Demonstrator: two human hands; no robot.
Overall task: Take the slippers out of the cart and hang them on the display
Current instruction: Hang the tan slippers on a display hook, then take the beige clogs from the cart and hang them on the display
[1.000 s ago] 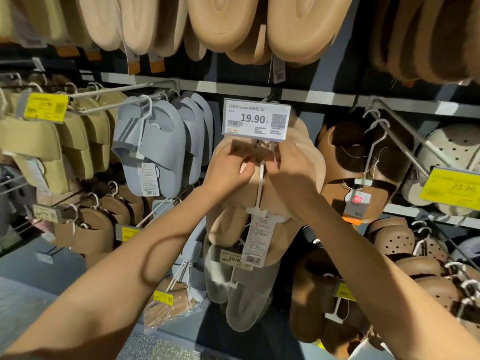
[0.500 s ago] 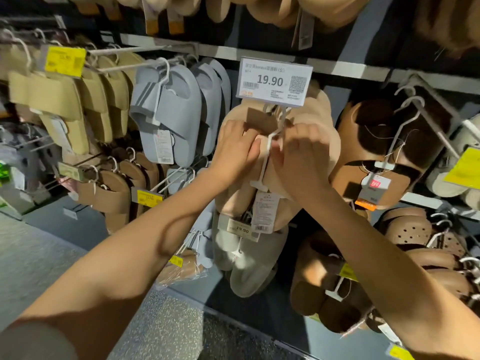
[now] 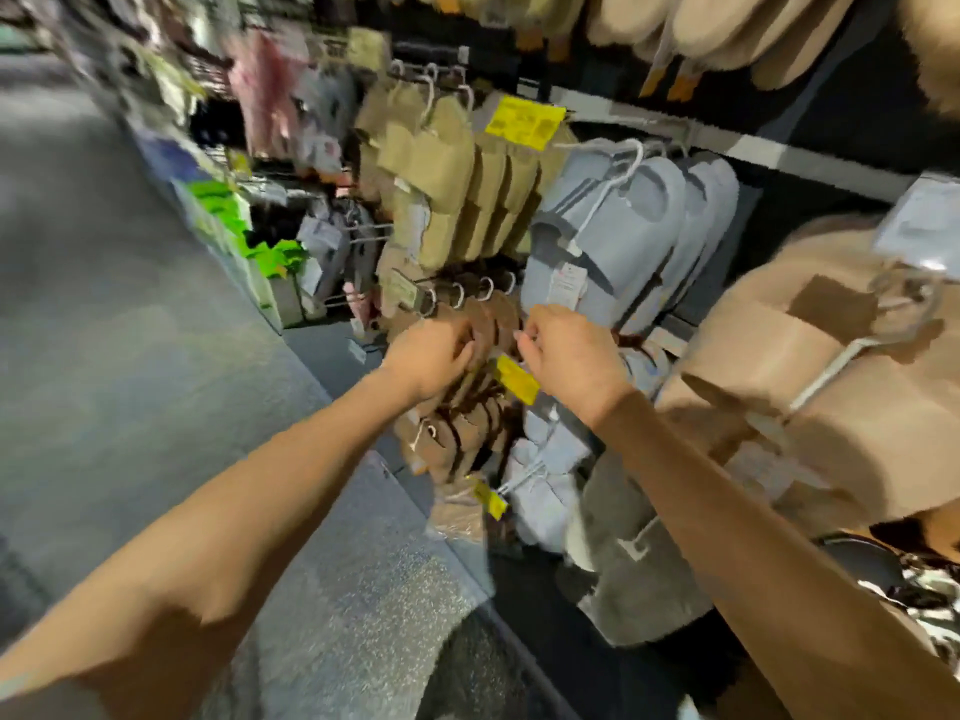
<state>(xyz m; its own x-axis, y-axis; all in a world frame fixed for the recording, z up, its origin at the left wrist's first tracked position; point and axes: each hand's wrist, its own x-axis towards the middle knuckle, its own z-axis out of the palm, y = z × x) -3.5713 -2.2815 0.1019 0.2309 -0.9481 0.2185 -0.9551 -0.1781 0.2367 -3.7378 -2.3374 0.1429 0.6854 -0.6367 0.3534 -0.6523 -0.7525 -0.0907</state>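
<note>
The beige slippers point(image 3: 779, 345) hang on a white hanger point(image 3: 831, 366) from the display hook at the right, under a white price tag point(image 3: 919, 226). Both my hands are off them. My left hand point(image 3: 431, 356) and my right hand point(image 3: 566, 356) hover side by side, left of the beige pair, in front of a row of brown slippers point(image 3: 493, 324). Their fingers are loosely curled and nothing shows in either hand. The picture is motion-blurred. The cart is out of view.
Blue-grey slippers point(image 3: 623, 226) and khaki slippers point(image 3: 452, 189) hang above my hands, a yellow price tag point(image 3: 524, 122) over them. Grey slippers point(image 3: 639, 553) hang low under my right arm. The grey aisle floor point(image 3: 156, 356) stretches to the left along the racks.
Both hands have let go of the beige slippers, which stay hanging on the hook. My hands and my view have swung left and down, towards the brown slippers.
</note>
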